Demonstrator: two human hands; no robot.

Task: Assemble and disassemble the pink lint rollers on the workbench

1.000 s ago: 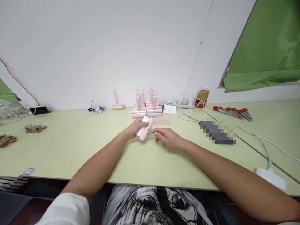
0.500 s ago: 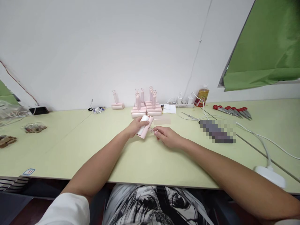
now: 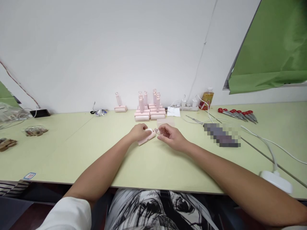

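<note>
Left hand (image 3: 138, 132) has its grip clamped on a pink roller (image 3: 146, 139), a bit below frame center. Right hand's (image 3: 173, 136) grip is pinching a clear loop (image 3: 157, 131) by the roller's right end. More pink rollers (image 3: 142, 118) sit just left of center on the counter (image 3: 153, 166).

Soft, even light casts faint shadows; one patch (image 3: 222, 135) is pixelated.

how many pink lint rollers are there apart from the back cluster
2: one pink lint roller is held in the left hand, which partly hides it; a second roller stands alone, left of the cluster. No others show outside it.
</note>
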